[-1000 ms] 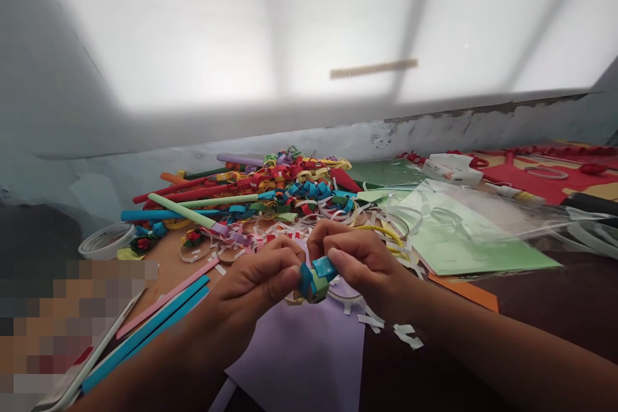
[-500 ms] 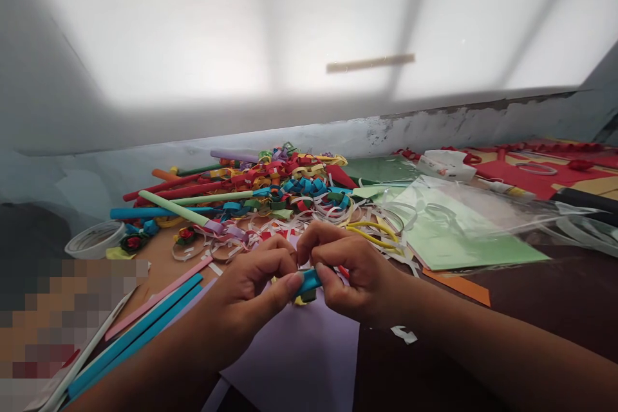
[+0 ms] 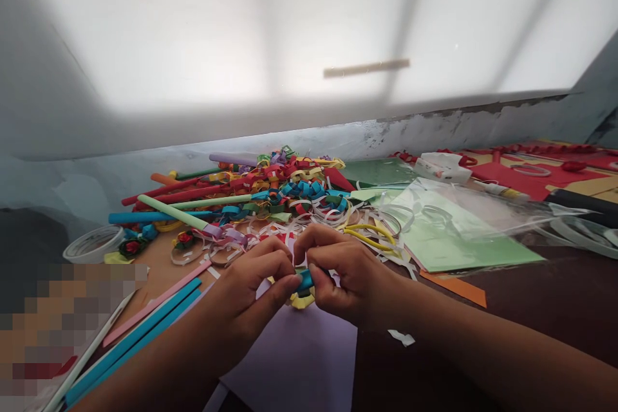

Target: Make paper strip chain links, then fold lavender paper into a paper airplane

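Between my two hands is a small blue paper strip [image 3: 306, 280], seemingly folded or looped. My left hand [image 3: 263, 277] pinches its left end between thumb and fingers. On the other end, the thumb and bent fingers of my right hand [image 3: 338, 270] are closed, covering much of it. A yellow paper piece [image 3: 302, 302] shows just below the blue strip; whether the two are joined I cannot tell. Under my hands lies a lilac paper sheet [image 3: 304, 354].
Behind my hands is a heap of coloured paper chains [image 3: 290, 183] with rolled paper sticks. Blue strips [image 3: 135, 341] lie at left, near a white tape roll [image 3: 93, 243]. Light green sheets [image 3: 463, 241] and an orange strip [image 3: 454, 286] are at right. A white scrap [image 3: 402, 337] rests on the dark table.
The blue strip has turned slightly between my fingers, and less of it shows. More of the yellow paper is visible beneath. Both hands stay in nearly the same place.
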A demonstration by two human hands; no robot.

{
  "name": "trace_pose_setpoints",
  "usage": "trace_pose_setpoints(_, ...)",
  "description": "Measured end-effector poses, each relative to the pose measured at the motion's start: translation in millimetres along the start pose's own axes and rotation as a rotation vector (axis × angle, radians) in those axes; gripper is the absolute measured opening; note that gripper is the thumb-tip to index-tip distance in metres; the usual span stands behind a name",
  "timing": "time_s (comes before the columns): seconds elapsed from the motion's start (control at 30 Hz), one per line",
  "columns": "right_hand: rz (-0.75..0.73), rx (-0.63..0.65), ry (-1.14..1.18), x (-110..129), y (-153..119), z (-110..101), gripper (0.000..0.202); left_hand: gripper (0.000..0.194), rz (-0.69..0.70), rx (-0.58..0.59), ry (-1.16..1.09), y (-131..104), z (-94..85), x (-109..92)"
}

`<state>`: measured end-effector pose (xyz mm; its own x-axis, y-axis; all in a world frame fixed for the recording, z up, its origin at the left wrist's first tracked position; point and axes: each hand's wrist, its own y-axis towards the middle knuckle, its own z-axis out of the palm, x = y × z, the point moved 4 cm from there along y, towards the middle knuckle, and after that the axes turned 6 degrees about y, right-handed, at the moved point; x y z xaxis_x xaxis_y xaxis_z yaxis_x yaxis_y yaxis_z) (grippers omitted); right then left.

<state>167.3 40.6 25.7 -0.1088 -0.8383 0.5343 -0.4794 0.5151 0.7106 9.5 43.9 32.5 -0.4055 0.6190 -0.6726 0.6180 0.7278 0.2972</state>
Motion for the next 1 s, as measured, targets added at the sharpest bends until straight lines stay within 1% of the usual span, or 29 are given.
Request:
trace_pose_setpoints(0.1,0.002,0.017,-0.017,0,0,0,0.022,0.031,0.027,0.010,0.068,-1,-0.6,-1)
trace_pose_setpoints(0.27,-0.004,0.089,-0.043,4,1,-6,0.024,0.027,0.061,0.026,0.168,-2,0.5,-4)
trace_pose_setpoints(0.37,0.014,0.125,-0.073,6,0,-9,0.022,0.027,0.065,-0.025,0.219,-2,0.5,-6)
trace_pose_setpoints(0.5,0.050,0.121,-0.179,5,0,-10,0.012,0.028,0.052,-0.103,0.232,-2,-1.0,-5)
trace_pose_setpoints(0.6,0.001,0.125,-0.203,7,2,-10,0.008,0.029,0.023,-0.109,0.150,1,-1.8,0)
trace_pose_setpoints(0.73,-0.012,0.121,-0.239,8,2,-10,0.008,0.033,0.005,-0.060,0.038,5,-0.9,7)
trace_pose_setpoints(0.9,-0.022,0.065,-0.364,5,1,-7,0.010,0.036,-0.148,-0.068,-0.086,5,-0.2,16)
trace_pose_setpoints(1.0,-0.007,0.021,-0.434,3,1,-6,0.011,0.033,-0.219,-0.091,-0.207,4,0.8,19)
